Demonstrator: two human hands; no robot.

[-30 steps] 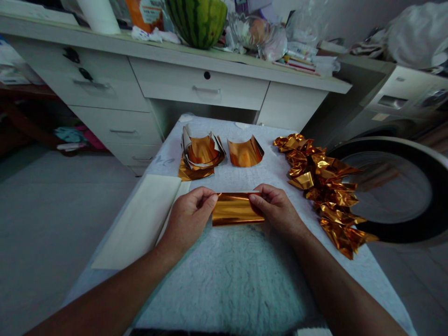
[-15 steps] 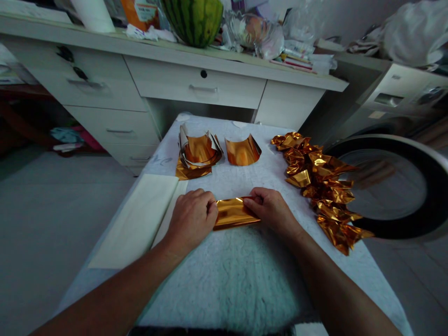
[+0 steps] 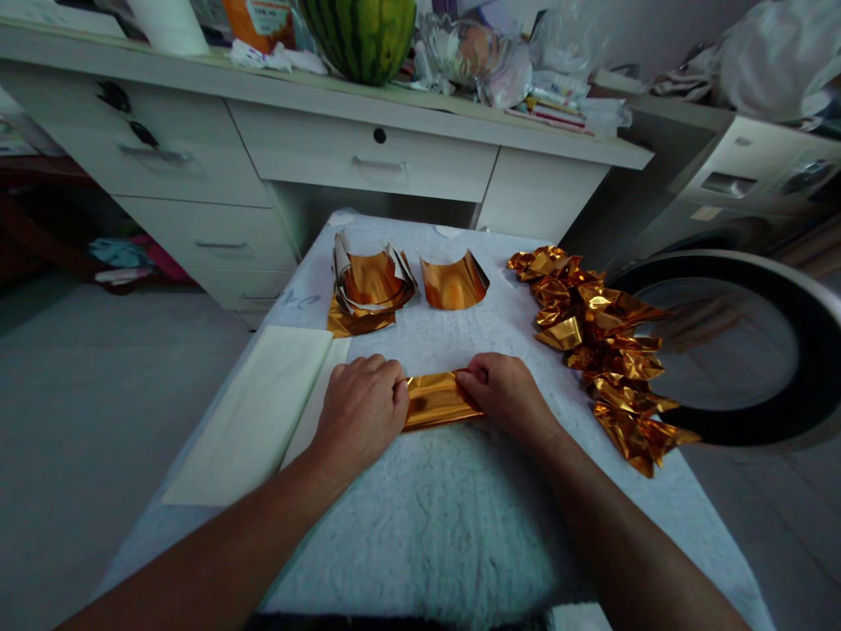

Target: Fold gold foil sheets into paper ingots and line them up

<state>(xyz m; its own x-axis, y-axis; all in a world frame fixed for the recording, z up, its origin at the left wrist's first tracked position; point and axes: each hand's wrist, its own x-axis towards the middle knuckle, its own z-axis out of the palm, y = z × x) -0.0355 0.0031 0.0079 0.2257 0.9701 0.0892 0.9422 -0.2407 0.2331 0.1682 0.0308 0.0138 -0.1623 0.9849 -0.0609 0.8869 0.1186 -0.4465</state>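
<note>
A shiny gold foil sheet (image 3: 439, 401), folded into a flat strip, stretches between my two hands just over the cloth. My left hand (image 3: 364, 403) is closed on its left end, fingers curled under. At the other end, the thumb and fingers of my right hand (image 3: 503, 390) pinch the upper right edge. Beyond them stands a stack of curled gold foil sheets (image 3: 373, 279) with pale backs. A single curled foil sheet (image 3: 455, 282) lies to its right. Off my left wrist are white paper sheets (image 3: 253, 412).
A row of crumpled, folded gold foil pieces (image 3: 595, 342) runs along the right of the cloth-covered table (image 3: 420, 543). An open washing machine door (image 3: 729, 346) reaches the table's right side. Behind is a white desk (image 3: 374, 166) bearing a watermelon (image 3: 361, 35) and clutter.
Both hands keep their hold on the foil sheet. Its right end has drawn in slightly under my right hand, and less of its lower right corner sticks out.
</note>
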